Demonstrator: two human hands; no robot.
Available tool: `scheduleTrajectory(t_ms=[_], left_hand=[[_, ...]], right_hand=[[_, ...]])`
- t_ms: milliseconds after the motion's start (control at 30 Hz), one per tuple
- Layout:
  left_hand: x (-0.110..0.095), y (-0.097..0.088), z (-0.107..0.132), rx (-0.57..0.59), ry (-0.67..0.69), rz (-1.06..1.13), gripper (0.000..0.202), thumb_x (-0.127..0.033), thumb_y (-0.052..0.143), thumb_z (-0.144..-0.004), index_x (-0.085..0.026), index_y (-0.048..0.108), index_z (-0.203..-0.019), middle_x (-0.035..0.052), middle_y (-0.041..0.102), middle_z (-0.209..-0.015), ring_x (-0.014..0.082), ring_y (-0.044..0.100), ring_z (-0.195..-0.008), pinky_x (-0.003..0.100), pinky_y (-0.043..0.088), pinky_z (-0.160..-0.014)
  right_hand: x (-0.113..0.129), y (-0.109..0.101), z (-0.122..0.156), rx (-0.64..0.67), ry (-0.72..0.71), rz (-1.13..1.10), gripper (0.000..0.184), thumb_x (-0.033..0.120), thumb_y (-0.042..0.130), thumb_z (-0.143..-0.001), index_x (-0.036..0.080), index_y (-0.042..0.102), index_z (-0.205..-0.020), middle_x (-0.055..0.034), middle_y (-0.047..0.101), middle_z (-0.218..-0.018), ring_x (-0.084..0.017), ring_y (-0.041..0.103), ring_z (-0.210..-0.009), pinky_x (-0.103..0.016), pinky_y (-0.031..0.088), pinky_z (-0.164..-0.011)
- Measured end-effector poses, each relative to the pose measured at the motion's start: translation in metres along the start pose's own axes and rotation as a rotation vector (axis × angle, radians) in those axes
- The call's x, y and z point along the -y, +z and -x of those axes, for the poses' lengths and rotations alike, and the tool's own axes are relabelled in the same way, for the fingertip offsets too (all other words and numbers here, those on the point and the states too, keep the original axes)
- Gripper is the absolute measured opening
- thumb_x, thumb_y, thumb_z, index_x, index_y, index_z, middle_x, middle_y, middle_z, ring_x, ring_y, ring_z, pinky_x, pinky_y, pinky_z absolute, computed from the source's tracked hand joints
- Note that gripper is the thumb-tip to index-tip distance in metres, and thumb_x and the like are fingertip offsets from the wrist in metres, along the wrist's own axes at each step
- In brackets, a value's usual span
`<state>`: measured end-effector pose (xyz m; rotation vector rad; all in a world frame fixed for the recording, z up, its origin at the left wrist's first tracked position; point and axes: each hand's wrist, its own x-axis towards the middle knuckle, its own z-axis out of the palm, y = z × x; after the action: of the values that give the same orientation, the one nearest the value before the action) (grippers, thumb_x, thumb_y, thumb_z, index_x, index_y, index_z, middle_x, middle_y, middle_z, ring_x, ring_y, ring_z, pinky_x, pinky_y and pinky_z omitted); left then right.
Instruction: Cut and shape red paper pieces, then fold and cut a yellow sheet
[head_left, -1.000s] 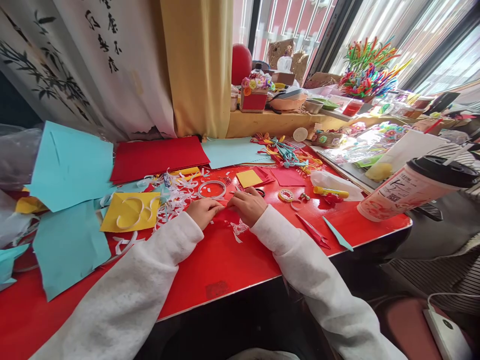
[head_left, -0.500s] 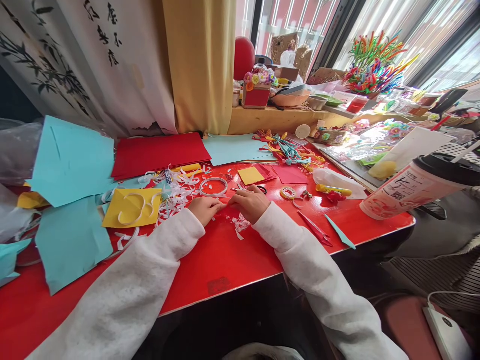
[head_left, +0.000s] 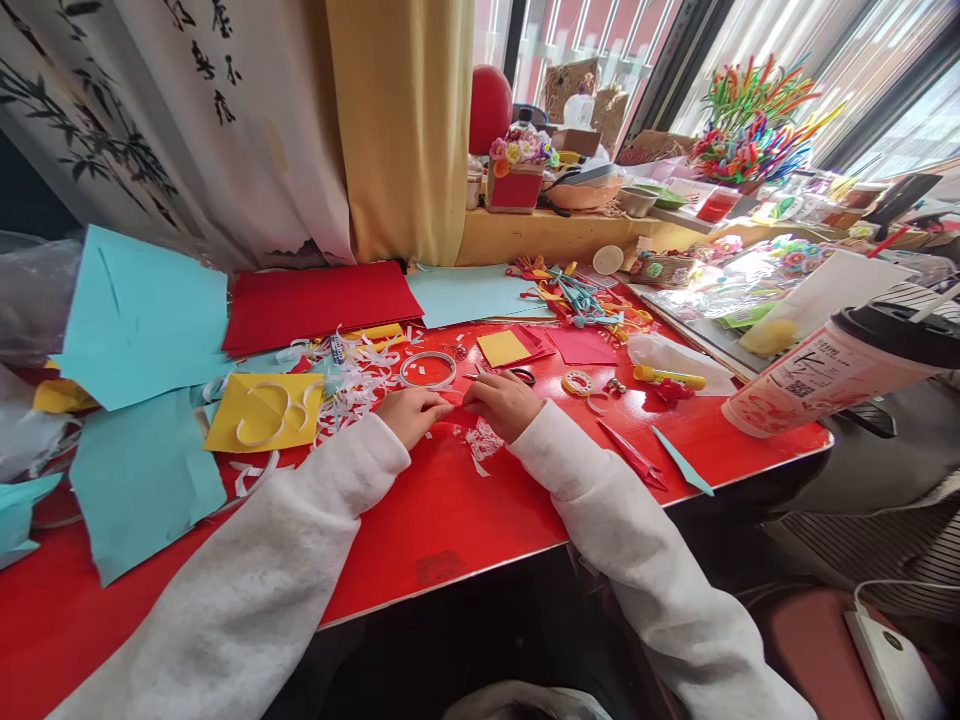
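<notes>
Both hands pinch a small piece of red paper (head_left: 454,408) just above the table. My left hand (head_left: 410,415) has its fingers closed on the left side of the paper. My right hand (head_left: 504,405) is closed at the paper's right side, knuckles up. Beyond the right hand lie scissors (head_left: 519,377), their tips and one dark handle ring showing and the middle hidden. Shredded white and pink paper scraps (head_left: 484,445) lie below the right hand. A white ring of narrow strip (head_left: 427,370) lies just past the left hand.
Left are a heap of white paper strips (head_left: 360,385), yellow paper (head_left: 262,412) and blue sheets (head_left: 146,480). Farther back are red sheets (head_left: 322,308) and yellow note squares (head_left: 502,348). To the right stand a tape roll (head_left: 577,383), glue stick (head_left: 669,377) and tall drink cup (head_left: 817,375).
My right hand has shifted slightly right and its fingers have moved a little apart from the left hand's. More of the red paper shows between them.
</notes>
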<state>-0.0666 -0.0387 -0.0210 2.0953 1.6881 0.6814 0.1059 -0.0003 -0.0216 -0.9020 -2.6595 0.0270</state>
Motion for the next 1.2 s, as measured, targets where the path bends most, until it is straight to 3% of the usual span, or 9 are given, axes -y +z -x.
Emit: scheduleTrajectory(t_ms=[300, 533, 700, 800, 900, 1000, 1100, 1200], left_hand=[[-0.0008, -0.0005, 0.0002, -0.031, -0.008, -0.052, 0.016, -0.028, 0.053, -0.070, -0.020, 0.064, -0.077, 0.0021, 0.061, -0.077, 0.0147, 0.053, -0.069, 0.027, 0.040, -0.065], [0.0023, 0.0012, -0.0007, -0.023, 0.004, 0.040, 0.021, -0.035, 0.051, -0.071, -0.019, 0.065, -0.077, 0.0016, 0.060, -0.074, 0.0142, 0.052, -0.068, 0.027, 0.039, -0.066], [0.0031, 0.0026, -0.0010, -0.062, 0.019, -0.013, 0.015, -0.030, 0.055, -0.069, -0.018, 0.063, -0.072, 0.0009, 0.057, -0.070, 0.0134, 0.050, -0.064, 0.026, 0.038, -0.061], [0.0035, 0.0034, -0.0003, -0.123, 0.071, -0.067, 0.012, -0.027, 0.055, -0.070, -0.017, 0.062, -0.071, 0.0015, 0.056, -0.070, 0.0134, 0.050, -0.065, 0.026, 0.038, -0.061], [0.0029, 0.0034, 0.0012, -0.192, 0.163, -0.099, 0.012, -0.024, 0.052, -0.073, -0.015, 0.061, -0.073, 0.0028, 0.055, -0.073, 0.0132, 0.050, -0.067, 0.026, 0.039, -0.063], [0.0020, 0.0028, 0.0021, -0.220, 0.216, -0.092, 0.014, -0.023, 0.049, -0.075, -0.015, 0.060, -0.075, 0.0033, 0.055, -0.075, 0.0128, 0.050, -0.068, 0.025, 0.040, -0.064], [0.0026, 0.0024, 0.0011, -0.214, 0.171, -0.029, 0.013, -0.025, 0.054, -0.071, -0.016, 0.062, -0.076, 0.0030, 0.056, -0.073, 0.0126, 0.050, -0.064, 0.025, 0.040, -0.062], [0.0050, 0.0031, -0.0011, -0.181, 0.049, 0.096, 0.023, -0.031, 0.058, -0.067, -0.018, 0.064, -0.085, 0.0034, 0.061, -0.078, 0.0140, 0.053, -0.066, 0.027, 0.041, -0.064]], right_hand=[[-0.0034, 0.0046, 0.0019, -0.017, -0.016, -0.077, 0.021, 0.026, 0.041, -0.083, 0.020, 0.058, -0.094, -0.0038, 0.059, -0.086, -0.011, 0.054, -0.075, -0.022, 0.034, -0.063], [-0.0007, 0.0026, 0.0016, -0.051, 0.005, -0.071, 0.014, 0.021, 0.046, -0.080, 0.017, 0.059, -0.084, -0.0039, 0.057, -0.082, -0.011, 0.053, -0.068, -0.020, 0.034, -0.056], [-0.0001, 0.0015, 0.0004, -0.042, -0.001, -0.117, 0.015, 0.024, 0.050, -0.078, 0.016, 0.061, -0.083, -0.0051, 0.056, -0.081, -0.010, 0.053, -0.066, -0.020, 0.037, -0.058], [-0.0019, 0.0034, -0.0003, -0.029, 0.037, -0.171, 0.024, 0.031, 0.050, -0.077, 0.016, 0.060, -0.093, -0.0072, 0.057, -0.086, -0.012, 0.054, -0.068, -0.022, 0.039, -0.063], [-0.0034, 0.0055, -0.0010, -0.043, 0.094, -0.212, 0.026, 0.027, 0.045, -0.080, 0.014, 0.057, -0.100, -0.0092, 0.059, -0.091, -0.014, 0.056, -0.074, -0.023, 0.040, -0.066], [-0.0030, 0.0056, -0.0014, -0.057, 0.145, -0.285, 0.024, 0.022, 0.047, -0.080, 0.011, 0.055, -0.099, -0.0065, 0.061, -0.079, -0.011, 0.055, -0.065, -0.021, 0.040, -0.062], [-0.0017, 0.0044, -0.0017, -0.100, 0.188, -0.325, 0.029, 0.022, 0.051, -0.077, 0.010, 0.050, -0.104, -0.0028, 0.059, -0.067, -0.011, 0.053, -0.059, -0.021, 0.039, -0.059], [-0.0017, 0.0033, -0.0020, -0.133, 0.183, -0.294, 0.032, 0.020, 0.052, -0.075, 0.012, 0.048, -0.106, -0.0034, 0.058, -0.071, -0.012, 0.053, -0.064, -0.022, 0.040, -0.060]])
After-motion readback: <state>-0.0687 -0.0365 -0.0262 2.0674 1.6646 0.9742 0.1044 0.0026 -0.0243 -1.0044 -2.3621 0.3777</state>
